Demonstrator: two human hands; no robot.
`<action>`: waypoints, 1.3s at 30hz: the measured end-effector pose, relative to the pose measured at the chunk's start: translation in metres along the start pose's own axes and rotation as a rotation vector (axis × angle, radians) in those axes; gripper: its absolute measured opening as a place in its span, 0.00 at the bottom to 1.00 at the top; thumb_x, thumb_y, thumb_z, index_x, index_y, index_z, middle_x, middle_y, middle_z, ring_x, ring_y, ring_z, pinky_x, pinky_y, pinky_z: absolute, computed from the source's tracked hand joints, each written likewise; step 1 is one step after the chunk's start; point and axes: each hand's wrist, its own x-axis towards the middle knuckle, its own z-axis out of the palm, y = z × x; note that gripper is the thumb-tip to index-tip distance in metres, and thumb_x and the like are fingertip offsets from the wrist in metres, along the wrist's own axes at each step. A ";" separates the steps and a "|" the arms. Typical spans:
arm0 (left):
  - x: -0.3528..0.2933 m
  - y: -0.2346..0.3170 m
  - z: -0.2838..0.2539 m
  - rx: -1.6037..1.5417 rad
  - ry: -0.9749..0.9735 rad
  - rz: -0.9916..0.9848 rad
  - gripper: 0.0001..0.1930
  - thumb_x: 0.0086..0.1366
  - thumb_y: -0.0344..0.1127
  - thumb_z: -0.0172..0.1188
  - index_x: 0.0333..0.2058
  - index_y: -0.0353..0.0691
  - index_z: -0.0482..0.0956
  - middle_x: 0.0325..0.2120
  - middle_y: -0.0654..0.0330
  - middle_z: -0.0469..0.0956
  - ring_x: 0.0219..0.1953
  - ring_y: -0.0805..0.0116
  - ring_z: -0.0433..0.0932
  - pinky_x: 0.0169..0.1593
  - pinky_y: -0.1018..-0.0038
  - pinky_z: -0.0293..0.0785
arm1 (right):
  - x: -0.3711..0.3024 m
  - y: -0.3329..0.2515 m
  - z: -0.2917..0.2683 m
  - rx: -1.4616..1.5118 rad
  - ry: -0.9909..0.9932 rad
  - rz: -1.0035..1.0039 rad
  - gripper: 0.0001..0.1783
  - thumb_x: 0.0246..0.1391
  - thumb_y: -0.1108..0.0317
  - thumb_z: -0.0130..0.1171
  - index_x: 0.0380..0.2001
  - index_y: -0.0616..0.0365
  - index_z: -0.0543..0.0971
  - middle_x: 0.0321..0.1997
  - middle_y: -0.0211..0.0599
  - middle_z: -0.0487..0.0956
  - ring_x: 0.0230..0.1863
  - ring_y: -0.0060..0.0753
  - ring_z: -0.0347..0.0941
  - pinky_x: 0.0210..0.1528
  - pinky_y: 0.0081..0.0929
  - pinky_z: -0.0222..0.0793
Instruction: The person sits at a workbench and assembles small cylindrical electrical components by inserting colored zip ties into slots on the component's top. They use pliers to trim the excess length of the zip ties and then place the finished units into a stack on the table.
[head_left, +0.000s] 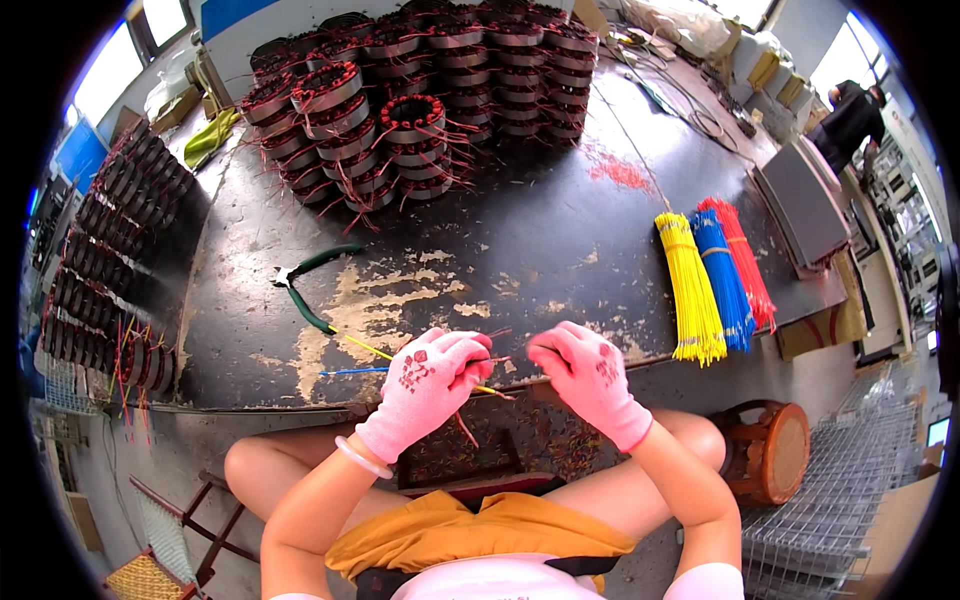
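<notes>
Pink work gloves cover both hands, which meet over the near edge of a worn dark table [540,250]. My left hand [422,382] is closed around a few thin wires; a yellow wire [362,346] and a blue wire [352,371] stick out on its left, and reddish ends show on its right. Just across a small gap, my right hand [592,372] has its fingers pinched together. Whatever they hold, if anything, is too small to make out. Green-handled cutting pliers [308,312] lie with spread handles on the tabletop, beyond my left hand.
Stacks of wound motor stators [415,125] with loose red leads fill the table's far side; more stator stacks [110,270] stand at left. Tied yellow [688,290], blue [724,285] and red wire bundles [745,255] lie at right. A wooden drum-shaped stool [775,453] stands below. Someone in dark clothes [850,120] is far right.
</notes>
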 end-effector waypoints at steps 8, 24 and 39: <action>-0.003 0.010 -0.041 0.072 0.040 0.020 0.09 0.64 0.28 0.61 0.44 0.40 0.82 0.49 0.57 0.83 0.48 0.52 0.79 0.53 0.61 0.76 | 0.025 -0.018 0.023 0.555 -0.309 0.339 0.16 0.60 0.56 0.66 0.35 0.61 0.83 0.26 0.39 0.83 0.25 0.32 0.80 0.32 0.32 0.74; -0.003 0.005 -0.003 0.076 0.053 -0.060 0.11 0.65 0.30 0.60 0.47 0.41 0.80 0.56 0.52 0.77 0.57 0.48 0.75 0.63 0.58 0.67 | -0.056 0.107 -0.133 -0.188 0.778 0.450 0.16 0.59 0.54 0.66 0.31 0.57 0.83 0.33 0.45 0.83 0.37 0.49 0.82 0.39 0.38 0.75; -0.003 0.005 -0.004 0.181 -0.025 -0.032 0.11 0.63 0.34 0.61 0.43 0.39 0.83 0.53 0.53 0.78 0.56 0.48 0.74 0.62 0.56 0.67 | -0.130 0.188 -0.187 0.216 0.560 0.904 0.27 0.63 0.41 0.60 0.29 0.56 0.84 0.26 0.29 0.84 0.27 0.21 0.77 0.34 0.27 0.72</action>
